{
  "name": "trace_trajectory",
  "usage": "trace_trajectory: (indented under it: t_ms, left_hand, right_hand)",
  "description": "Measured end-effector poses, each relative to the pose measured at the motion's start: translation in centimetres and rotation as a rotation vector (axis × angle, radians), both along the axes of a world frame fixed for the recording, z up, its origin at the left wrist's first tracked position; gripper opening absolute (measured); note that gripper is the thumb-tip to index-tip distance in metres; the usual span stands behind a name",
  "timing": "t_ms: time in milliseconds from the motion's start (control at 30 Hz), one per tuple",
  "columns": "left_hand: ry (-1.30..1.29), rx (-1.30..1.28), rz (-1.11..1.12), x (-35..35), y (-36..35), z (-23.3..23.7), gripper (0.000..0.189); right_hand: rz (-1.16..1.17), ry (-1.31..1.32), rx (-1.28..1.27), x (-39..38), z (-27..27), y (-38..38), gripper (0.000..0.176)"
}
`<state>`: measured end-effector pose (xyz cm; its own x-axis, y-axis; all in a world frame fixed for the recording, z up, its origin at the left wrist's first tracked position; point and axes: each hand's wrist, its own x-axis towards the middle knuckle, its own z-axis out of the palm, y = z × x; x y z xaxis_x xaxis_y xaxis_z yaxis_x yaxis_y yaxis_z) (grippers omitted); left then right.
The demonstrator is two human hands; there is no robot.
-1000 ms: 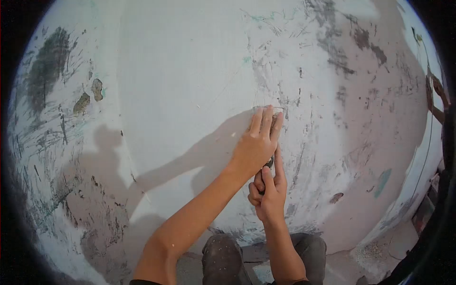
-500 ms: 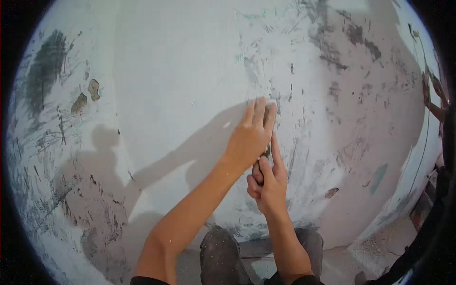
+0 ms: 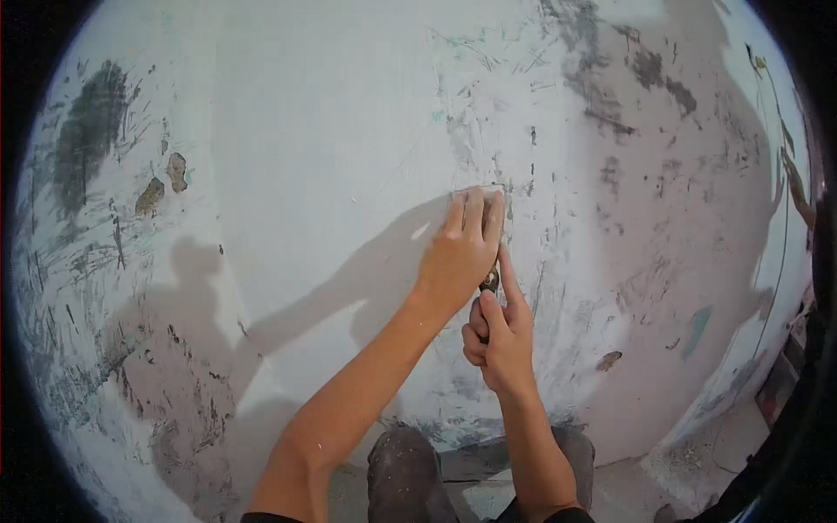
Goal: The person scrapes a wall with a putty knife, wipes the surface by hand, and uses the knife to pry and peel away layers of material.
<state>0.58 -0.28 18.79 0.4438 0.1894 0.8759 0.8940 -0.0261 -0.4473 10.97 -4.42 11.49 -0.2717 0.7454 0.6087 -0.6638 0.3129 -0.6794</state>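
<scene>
A scraper (image 3: 491, 278) with a dark handle lies against a scuffed, patchy white wall (image 3: 331, 131). My right hand (image 3: 506, 344) is closed around its handle, index finger stretched up along the side. Above it, my left hand (image 3: 462, 244) lies with fingers extended and slightly apart, pressing the scraper's blade end to the wall. A thin pale edge of the blade (image 3: 490, 186) shows past the fingertips; the rest of it is hidden under the left hand.
Chipped holes (image 3: 150, 197) and dark stains mark the wall on the left. Another chip (image 3: 609, 360) is at lower right. My knees (image 3: 405, 475) are close to the wall's foot. A cable (image 3: 779, 244) hangs at far right, with part of another person's arm beside it.
Both hands and the scraper sit slightly lower in view, the right hand a little further right. More of the handle's collar shows between the hands. The arm at far right has shifted.
</scene>
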Motion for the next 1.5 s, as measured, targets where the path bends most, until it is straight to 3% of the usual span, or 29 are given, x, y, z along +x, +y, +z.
trace_trajectory:
  t_ms: [233,400,500,567,1033,1200,1267,1400,1500]
  left_hand:
    - [-0.001,0.039,0.055,0.2,0.3,0.3,0.061]
    - [0.015,0.075,-0.039,-0.7,0.3,0.6,0.058]
    - [0.014,0.018,0.026,-0.6,0.3,0.1,0.057]
    - [0.036,0.058,-0.055,-1.0,0.6,0.5,0.057]
    - [0.068,0.129,-0.052,-1.2,1.5,2.1,0.053]
    - [0.040,0.061,-0.054,-0.7,1.4,2.8,0.054]
    - [0.010,-0.008,-0.156,-1.0,0.8,2.4,0.063]
    - [-0.009,-0.158,-0.214,-2.7,-2.2,-1.2,0.070]
    - [-0.144,-0.111,-0.012,-5.3,-1.7,-1.5,0.074]
  right_hand:
    - [0.004,0.015,0.031,-0.3,0.0,0.3,0.061]
    - [-0.060,-0.010,0.078,-0.9,0.3,-0.1,0.061]
    - [-0.034,0.017,0.026,-1.1,-0.1,-0.3,0.060]
    - [-0.059,0.036,0.054,-1.7,0.3,-0.1,0.060]
    - [-0.087,0.066,0.002,-2.7,1.0,0.3,0.059]
    - [-0.093,0.045,0.085,-1.9,1.8,0.7,0.060]
    - [-0.063,0.058,0.038,-1.4,1.8,0.2,0.060]
    - [-0.195,-0.208,0.139,3.2,-3.8,-0.1,0.062]
    - [-0.267,-0.382,0.098,8.4,-11.1,-0.6,0.063]
